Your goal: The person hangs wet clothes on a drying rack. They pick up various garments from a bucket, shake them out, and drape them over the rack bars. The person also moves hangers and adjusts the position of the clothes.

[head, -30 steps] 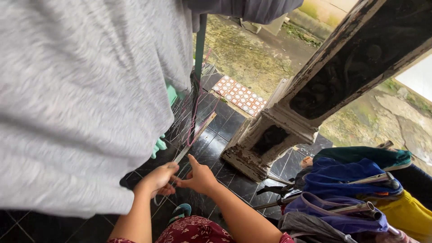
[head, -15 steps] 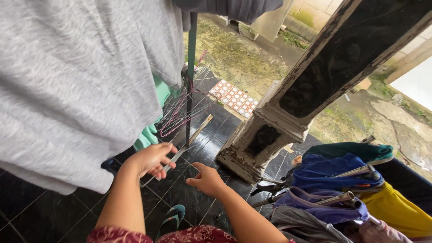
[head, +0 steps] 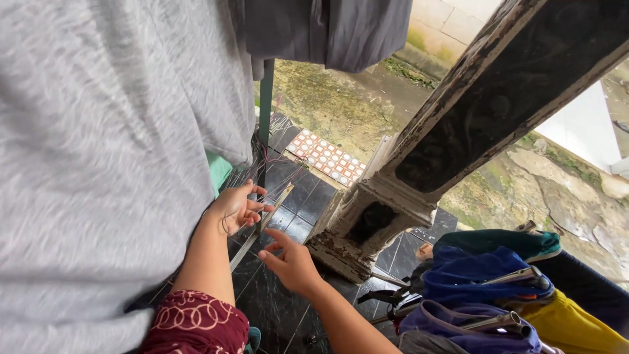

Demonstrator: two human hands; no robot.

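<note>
Left hand [head: 237,208] on wire hanger [head: 252,236], right hand [head: 289,261] near

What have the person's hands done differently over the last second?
The left hand drew away from the right hand and rose toward the green pole, carrying a thin wire hanger with it. The right hand opened and stayed low, empty. The grey garment, pillar and laundry pile stayed put.

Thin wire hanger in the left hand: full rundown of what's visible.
The thin wire hanger looks like bare, light-coloured metal wire. Only a curved loop shows below the palm of the left hand, whose fingers curl round it; the rest is hidden by the hand and motion blur. It hangs in the air beside the grey knit garment, just in front of the bundle of wire hangers on the green pole. The right hand is apart from it.
</note>
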